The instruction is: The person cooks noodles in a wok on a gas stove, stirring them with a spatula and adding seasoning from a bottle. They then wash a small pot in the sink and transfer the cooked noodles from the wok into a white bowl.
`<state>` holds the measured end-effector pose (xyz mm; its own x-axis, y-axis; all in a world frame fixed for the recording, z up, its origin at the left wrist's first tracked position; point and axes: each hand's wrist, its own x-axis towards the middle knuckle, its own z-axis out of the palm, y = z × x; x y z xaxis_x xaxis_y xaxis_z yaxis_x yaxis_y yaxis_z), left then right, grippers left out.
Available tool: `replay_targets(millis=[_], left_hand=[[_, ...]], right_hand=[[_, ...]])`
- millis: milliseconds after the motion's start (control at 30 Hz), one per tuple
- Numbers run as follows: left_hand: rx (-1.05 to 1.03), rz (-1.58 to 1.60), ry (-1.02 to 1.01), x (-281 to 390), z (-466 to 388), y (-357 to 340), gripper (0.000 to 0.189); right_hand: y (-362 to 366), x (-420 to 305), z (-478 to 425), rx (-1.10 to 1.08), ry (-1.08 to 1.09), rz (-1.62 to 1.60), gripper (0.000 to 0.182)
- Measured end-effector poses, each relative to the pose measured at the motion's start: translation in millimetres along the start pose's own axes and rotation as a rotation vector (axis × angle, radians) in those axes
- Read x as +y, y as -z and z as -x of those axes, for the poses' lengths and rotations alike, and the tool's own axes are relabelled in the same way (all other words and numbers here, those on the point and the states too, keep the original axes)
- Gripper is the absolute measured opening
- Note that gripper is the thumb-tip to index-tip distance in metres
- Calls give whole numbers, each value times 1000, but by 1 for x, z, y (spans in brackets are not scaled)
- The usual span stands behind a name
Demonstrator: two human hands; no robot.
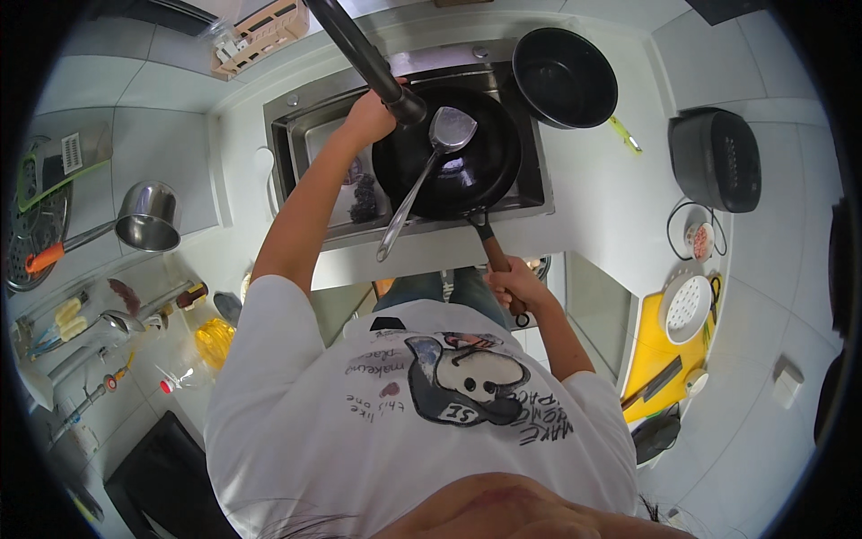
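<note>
A black wok (471, 185) sits over the right part of a stainless steel sink (547, 182). My right hand (522, 286) is closed around its brown wooden handle (495, 252). A metal spatula (452, 129) lies in the wok, its long handle crossing the near-left rim. My left hand (372, 118) is at the wok's far-left side, beside the dark faucet (367, 57). The faucet partly covers its fingers, so whether they grip the wok rim or the faucet cannot be told. In the left basin lies a dark scourer (364, 199).
A black pot (566, 77) stands right of the sink, near a yellow-green cutter (626, 135). Farther right are a dark appliance (715, 160), a white colander (687, 306) and a knife (663, 379) on a yellow cutting board (650, 337). At left hangs a steel saucepan (148, 215).
</note>
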<state>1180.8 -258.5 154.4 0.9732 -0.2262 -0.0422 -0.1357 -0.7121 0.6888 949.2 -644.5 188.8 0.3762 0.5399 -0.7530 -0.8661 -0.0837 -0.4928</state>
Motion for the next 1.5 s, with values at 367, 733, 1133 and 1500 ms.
replay_targets(millis=[367, 733, 1133, 1500], left_hand=[[-388, 240, 769, 69, 185, -26, 43], [-24, -277, 320, 113, 201, 13, 26], [-14, -789, 146, 124, 245, 38, 65], [33, -716, 257, 135, 260, 64, 57]], right_hand=[[-20, 1, -7, 132, 50, 46, 19], [-20, 1, -2, 141, 57, 13, 20], [-23, 9, 6, 123, 58, -62, 20], [-24, 12, 8, 89, 28, -101, 21]])
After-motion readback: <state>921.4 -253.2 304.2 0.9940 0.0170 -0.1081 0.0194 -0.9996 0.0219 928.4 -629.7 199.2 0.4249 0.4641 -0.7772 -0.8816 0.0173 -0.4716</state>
